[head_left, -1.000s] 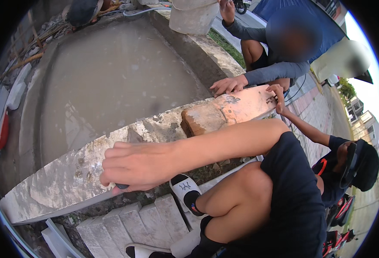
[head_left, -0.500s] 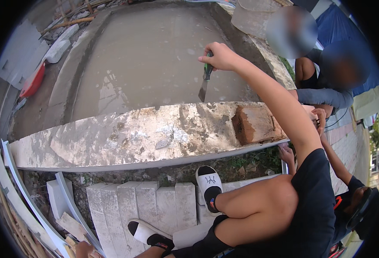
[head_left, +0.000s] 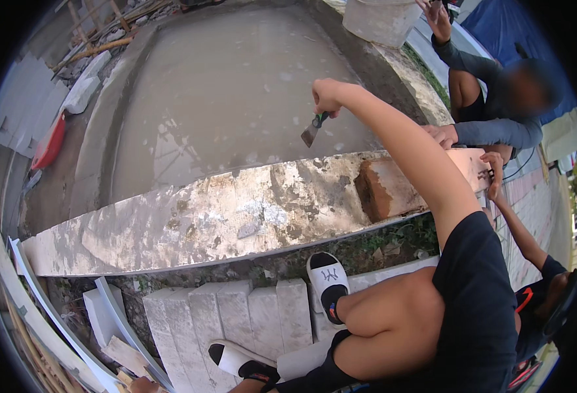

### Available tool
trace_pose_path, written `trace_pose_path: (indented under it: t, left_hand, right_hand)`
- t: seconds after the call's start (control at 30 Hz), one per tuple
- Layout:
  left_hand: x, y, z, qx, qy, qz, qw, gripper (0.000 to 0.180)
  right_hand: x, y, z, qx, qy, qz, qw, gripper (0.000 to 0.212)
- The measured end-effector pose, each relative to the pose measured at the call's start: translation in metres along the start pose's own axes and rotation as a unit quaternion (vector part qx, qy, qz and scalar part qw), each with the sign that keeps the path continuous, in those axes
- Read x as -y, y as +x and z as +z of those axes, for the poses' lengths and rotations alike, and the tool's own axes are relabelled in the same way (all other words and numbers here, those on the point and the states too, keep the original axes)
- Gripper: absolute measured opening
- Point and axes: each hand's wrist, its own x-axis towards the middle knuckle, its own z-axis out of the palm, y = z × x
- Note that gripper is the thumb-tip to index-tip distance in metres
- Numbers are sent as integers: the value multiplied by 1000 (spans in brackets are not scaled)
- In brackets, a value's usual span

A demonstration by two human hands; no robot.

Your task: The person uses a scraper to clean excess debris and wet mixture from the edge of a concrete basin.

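My right hand (head_left: 329,98) holds a putty knife (head_left: 312,131) by its dark green-and-black handle, fingers closed round it. Its metal blade hangs tilted down to the left over a basin of murky grey liquid (head_left: 236,98), apart from the surface as far as I can see. Below the blade runs a low plastered wall (head_left: 216,203) with flaking, stained paint. Near its right part a broken patch bares reddish brick (head_left: 375,190). At the lower left edge a small part of my left hand (head_left: 144,385) shows, its fingers hidden.
A co-worker (head_left: 491,131) crouches at the right, one hand on the wall and one raised. Another person in a dark cap (head_left: 560,301) reaches to the wall's end. White blocks (head_left: 236,321) lie underfoot. A white bucket (head_left: 380,19) and red basin (head_left: 49,144) stand beyond.
My right hand has lowered slightly, and the putty knife's blade has swung from nearly upright to slanting left. The co-worker at the right now has one hand raised. The view has shifted a little.
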Motion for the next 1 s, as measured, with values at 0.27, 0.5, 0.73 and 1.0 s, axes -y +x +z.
trace_pose_path:
  t: [0.27,0.5,0.73,1.0]
  left_hand:
    - [-6,11,-14,23,13,2,1000,54]
    - [-2,14,-13,38,21,-1,999,51]
    - [-1,12,-14,51,29,5,998,49]
    - [1,17,-15,48,27,-4,998,49]
  right_hand:
    - [0,20,12,-107,-232,-27,966,20]
    - [20,29,13,6,19,-37,999,20]
    - [2,29,15,-119,-251,-13,961,24]
    - [8,29,8,-54,-87,13,995,19]
